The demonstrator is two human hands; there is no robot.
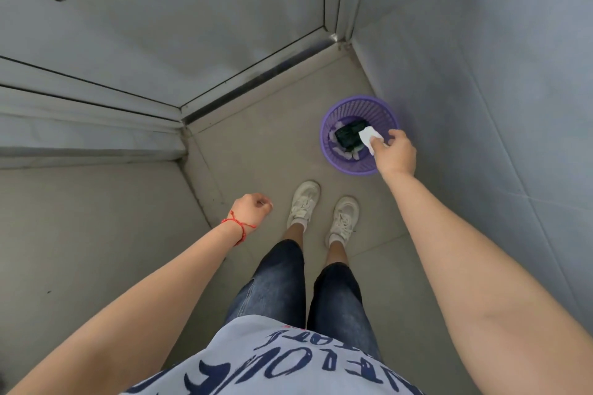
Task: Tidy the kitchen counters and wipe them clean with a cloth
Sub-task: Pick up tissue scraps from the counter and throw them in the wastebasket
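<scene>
**Over the bin, a white wad in the right hand**

Above the purple bin, the right hand is reaching out at arm's length and pinching a crumpled white wad, paper or cloth, I cannot tell which. The fingers are curling down around its near end while the rest of it is sticking out toward the middle of the bin's mouth. The wad is hanging over the opening, not lying inside.

The bin is standing on the floor close against the grey wall on the right, near the corner. Its sides are a slotted mesh. Inside it, a dark crumpled thing is lying on pale scraps.

The left hand is hanging low and well apart from the bin, out over the floor. Its fingers are curling in loosely toward the palm and holding nothing. A red string bracelet is sitting on that wrist.

Below, two white shoes are standing side by side on the floor just short of the bin, toes pointing toward the corner. A metal door track is running along the far edge of the floor, meeting the wall at the corner.
</scene>
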